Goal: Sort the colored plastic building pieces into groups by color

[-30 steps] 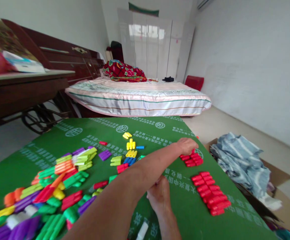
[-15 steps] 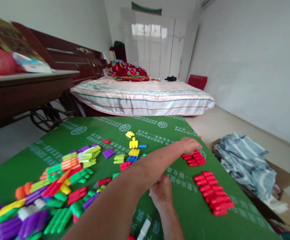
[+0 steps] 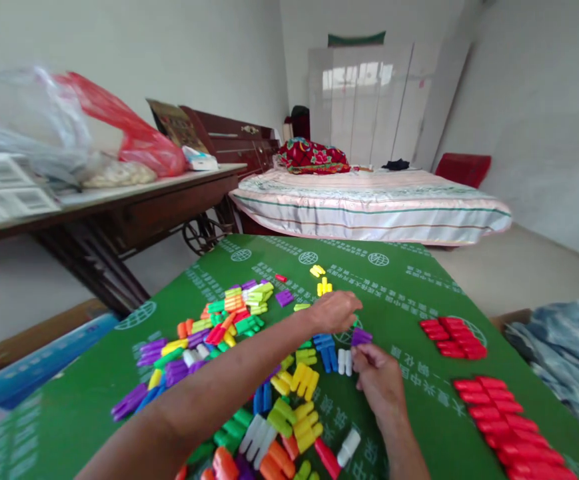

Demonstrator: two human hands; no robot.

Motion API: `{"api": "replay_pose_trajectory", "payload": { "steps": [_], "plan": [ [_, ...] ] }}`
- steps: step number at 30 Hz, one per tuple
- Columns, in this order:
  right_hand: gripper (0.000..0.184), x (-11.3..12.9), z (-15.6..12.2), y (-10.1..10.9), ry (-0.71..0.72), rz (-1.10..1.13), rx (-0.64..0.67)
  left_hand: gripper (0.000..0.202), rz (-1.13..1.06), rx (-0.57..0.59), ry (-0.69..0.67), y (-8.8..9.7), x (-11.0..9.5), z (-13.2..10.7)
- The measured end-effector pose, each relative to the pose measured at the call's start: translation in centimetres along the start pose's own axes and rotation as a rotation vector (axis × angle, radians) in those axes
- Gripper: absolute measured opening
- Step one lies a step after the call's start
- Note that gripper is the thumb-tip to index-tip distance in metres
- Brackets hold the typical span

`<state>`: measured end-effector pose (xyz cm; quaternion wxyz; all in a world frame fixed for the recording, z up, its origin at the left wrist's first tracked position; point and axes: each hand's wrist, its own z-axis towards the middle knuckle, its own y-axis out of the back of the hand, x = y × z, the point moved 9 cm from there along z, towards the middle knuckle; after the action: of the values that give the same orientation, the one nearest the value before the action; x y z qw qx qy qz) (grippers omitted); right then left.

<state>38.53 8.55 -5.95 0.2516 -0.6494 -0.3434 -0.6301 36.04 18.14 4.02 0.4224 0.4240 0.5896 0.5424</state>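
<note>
My left hand (image 3: 336, 312) reaches across the middle of the green board (image 3: 409, 280), fingers curled downward just below a yellow building block (image 3: 324, 287). Whatever is within those fingers is hidden. My right hand (image 3: 382, 380) is closer to me, with thumb and fingers pressed together. Its fingertips are beside a white block (image 3: 344, 361) and a purple block (image 3: 362, 336); I cannot make out what they hold. Blue blocks (image 3: 326, 352) lie left of the white one. Red blocks (image 3: 453, 337) are grouped at the right, with a longer red row (image 3: 512, 427) nearer me.
Mixed coloured blocks (image 3: 234, 303) spread over the board's left side, partly behind my left forearm. A table (image 3: 169, 190) with plastic bags (image 3: 154, 150) stands at left. Beyond the board is a bed (image 3: 369, 207). Blue-grey cloth (image 3: 564, 353) lies off the right edge.
The view has swung left. My left hand has come back from the red blocks to the middle of the board. My right hand now shows beside the purple and white blocks.
</note>
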Motion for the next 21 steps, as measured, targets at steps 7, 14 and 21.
{"api": "replay_pose_trajectory", "payload": {
  "steps": [7, 14, 21],
  "plan": [
    [0.031, 0.2, -0.4, 0.1, -0.001, -0.089, 0.011, 0.024, 0.059, 0.022, 0.414, 0.3, 11.2, -8.3],
    [0.032, 0.2, -0.5, 0.3, 0.004, -0.083, 0.010, 0.032, 0.128, 0.024, 0.654, 0.4, 17.6, -7.5],
    [0.031, -0.1, -0.3, 0.1, -0.022, -0.016, 0.002, 0.033, 0.127, 0.187, 0.721, -2.1, 20.4, -4.8]
  ]
}}
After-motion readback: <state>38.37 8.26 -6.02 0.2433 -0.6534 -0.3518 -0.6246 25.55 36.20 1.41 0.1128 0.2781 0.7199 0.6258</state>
